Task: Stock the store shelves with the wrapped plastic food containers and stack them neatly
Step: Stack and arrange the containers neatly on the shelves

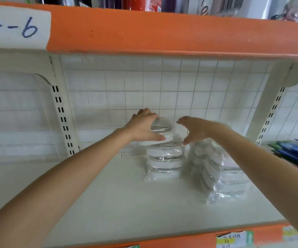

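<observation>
On the white shelf [126, 203], I stack clear-wrapped plastic food container packs [164, 158].
My left hand [142, 127] grips the top pack; my right hand [194, 128] hovers spread beside it.

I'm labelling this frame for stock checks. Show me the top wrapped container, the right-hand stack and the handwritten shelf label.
top wrapped container [162, 128]: head view, on its wrapped lid.
right-hand stack [214, 169]: head view, mid-height on its wrapped side.
handwritten shelf label [15, 27]: head view, on the white paper.

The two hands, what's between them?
In the head view, the top wrapped container sits between the left hand, which holds it, and the open right hand.
</observation>
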Tool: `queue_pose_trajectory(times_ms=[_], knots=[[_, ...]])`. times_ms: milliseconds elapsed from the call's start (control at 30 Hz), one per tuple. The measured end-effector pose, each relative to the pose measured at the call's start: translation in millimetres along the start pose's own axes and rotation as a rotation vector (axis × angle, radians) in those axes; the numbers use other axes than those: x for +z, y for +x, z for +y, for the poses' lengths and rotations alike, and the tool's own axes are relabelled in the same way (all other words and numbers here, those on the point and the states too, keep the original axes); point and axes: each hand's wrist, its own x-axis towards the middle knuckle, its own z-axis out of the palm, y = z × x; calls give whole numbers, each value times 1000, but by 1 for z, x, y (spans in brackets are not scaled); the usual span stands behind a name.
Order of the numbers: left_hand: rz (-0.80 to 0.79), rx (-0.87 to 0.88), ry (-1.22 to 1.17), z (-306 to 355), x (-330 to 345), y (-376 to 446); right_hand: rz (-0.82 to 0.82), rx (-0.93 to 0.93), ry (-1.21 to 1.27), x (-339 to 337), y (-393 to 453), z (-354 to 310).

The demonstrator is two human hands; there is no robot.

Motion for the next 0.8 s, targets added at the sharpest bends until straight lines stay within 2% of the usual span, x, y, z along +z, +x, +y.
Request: queue_pose_trajectory(times_ms=[133, 400, 600, 800], knots=[[-82, 23, -7, 16, 23, 26, 73, 35, 7, -3, -22, 15], [-82, 76, -104, 14, 23, 30, 121, 38, 44, 6, -23, 11], [-131, -23, -247, -23, 19, 4, 115, -27, 91, 6, -2, -9], [-66, -55, -430, -25, 25, -5, 133, -19, -16, 10, 12, -15]])
